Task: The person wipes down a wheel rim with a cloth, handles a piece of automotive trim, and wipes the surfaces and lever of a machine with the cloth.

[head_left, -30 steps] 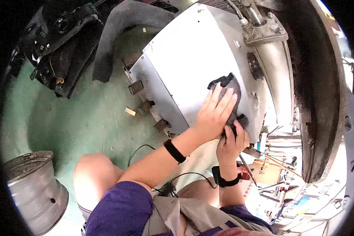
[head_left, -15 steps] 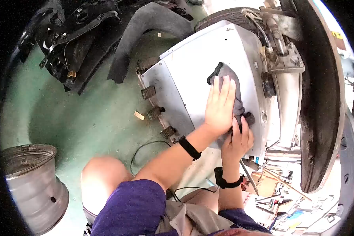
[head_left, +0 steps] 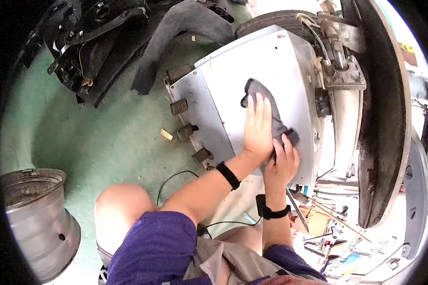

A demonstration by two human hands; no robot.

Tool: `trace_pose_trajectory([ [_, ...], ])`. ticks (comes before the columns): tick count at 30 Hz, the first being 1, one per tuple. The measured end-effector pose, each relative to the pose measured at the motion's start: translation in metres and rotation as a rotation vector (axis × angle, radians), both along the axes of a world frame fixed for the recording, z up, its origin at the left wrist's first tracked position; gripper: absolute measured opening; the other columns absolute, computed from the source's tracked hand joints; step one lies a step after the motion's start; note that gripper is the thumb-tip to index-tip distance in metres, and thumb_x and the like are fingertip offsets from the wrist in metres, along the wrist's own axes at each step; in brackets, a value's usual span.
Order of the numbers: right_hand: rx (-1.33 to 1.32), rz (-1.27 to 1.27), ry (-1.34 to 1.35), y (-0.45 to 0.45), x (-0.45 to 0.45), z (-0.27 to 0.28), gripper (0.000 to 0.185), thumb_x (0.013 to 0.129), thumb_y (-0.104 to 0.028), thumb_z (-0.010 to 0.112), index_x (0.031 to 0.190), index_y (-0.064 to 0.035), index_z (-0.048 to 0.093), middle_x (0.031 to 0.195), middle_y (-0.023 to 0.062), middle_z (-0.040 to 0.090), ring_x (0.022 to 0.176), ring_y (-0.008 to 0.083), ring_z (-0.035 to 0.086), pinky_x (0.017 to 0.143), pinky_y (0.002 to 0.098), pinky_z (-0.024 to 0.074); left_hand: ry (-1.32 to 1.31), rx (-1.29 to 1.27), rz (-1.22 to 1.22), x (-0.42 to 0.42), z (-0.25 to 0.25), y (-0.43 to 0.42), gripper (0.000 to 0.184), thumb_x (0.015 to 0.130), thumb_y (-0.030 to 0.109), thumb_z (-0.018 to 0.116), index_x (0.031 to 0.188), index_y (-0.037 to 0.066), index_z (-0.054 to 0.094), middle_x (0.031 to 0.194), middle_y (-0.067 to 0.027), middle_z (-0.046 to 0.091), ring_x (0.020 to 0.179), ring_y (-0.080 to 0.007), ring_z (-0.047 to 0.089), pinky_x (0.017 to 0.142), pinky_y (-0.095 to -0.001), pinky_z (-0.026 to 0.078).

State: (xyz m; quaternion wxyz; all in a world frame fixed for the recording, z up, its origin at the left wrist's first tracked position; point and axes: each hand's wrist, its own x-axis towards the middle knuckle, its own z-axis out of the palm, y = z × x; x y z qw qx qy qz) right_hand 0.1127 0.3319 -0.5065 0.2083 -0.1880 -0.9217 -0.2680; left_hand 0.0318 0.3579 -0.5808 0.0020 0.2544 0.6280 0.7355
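A dark grey cloth (head_left: pixel 265 89) with black edges lies bunched on a white metal panel (head_left: pixel 218 71). My left hand (head_left: pixel 258 124) rests flat on the cloth, fingers stretched out toward the panel's far end. Closer to me, my right hand (head_left: pixel 281 164) has its fingers bent over the near end of the cloth, and its thumb is hidden. The two hands almost touch. Along the panel's left edge sit several dark ridged pads (head_left: pixel 179 107), and part of the surface below the cloth is covered by my hands.
A tyre (head_left: pixel 276 20) and a metal cylinder assembly (head_left: pixel 340 80) stand beyond and right of the panel. Dark curved trim (head_left: pixel 176 23) lies on the green floor (head_left: pixel 114 137). A metal wheel rim (head_left: pixel 38 218) stands at left. Tools (head_left: pixel 328 242) lie at lower right.
Both hands and the cloth have slid a little to the left across the panel. The view has also shifted slightly.
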Motion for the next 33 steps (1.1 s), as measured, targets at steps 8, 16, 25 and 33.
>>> trace_pose_trajectory([
  [8,0.060,-0.027,0.031,0.016,-0.037,0.017,0.038,0.071,0.002,0.063,0.105,-0.0140,0.071,0.120,0.0051,0.067,0.104,0.0289,0.060,0.093,0.0381,0.0459,0.243,0.136,-0.034,-0.068,0.011,0.009,0.077,0.075,0.007,0.058,0.145,-0.010,0.029,0.151,-0.0318,0.028,0.140,-0.0525,0.024,0.115,-0.0555,0.024],
  [16,-0.253,0.098,-0.092,0.016,-0.053,-0.030,0.044,0.074,0.006,0.060,0.115,-0.0093,0.068,0.124,0.0109,0.062,0.108,0.0346,0.056,0.097,0.0415,0.0454,-0.190,-0.048,0.105,-0.056,-0.063,0.007,0.085,0.074,0.002,0.061,0.148,-0.010,0.021,0.154,-0.0324,0.019,0.142,-0.0514,0.018,0.119,-0.0476,0.019],
  [25,-0.163,-0.095,-0.006,0.007,-0.026,0.012,0.042,0.084,-0.003,0.063,0.126,-0.0105,0.063,0.115,0.0166,0.059,0.107,0.0348,0.057,0.093,0.0412,0.0463,0.221,0.108,0.095,-0.075,0.023,-0.007,0.084,0.069,0.010,0.067,0.142,-0.013,0.031,0.150,-0.0343,0.026,0.139,-0.0534,0.024,0.116,-0.0527,0.024],
  [33,-0.157,-0.011,0.069,0.016,-0.055,0.004,0.045,0.081,0.000,0.065,0.125,-0.0098,0.062,0.119,0.0166,0.059,0.110,0.0352,0.057,0.096,0.0415,0.0461,0.220,0.023,0.153,-0.088,0.007,0.007,0.082,0.066,0.005,0.066,0.141,-0.012,0.035,0.146,-0.0334,0.035,0.135,-0.0532,0.032,0.114,-0.0493,0.030],
])
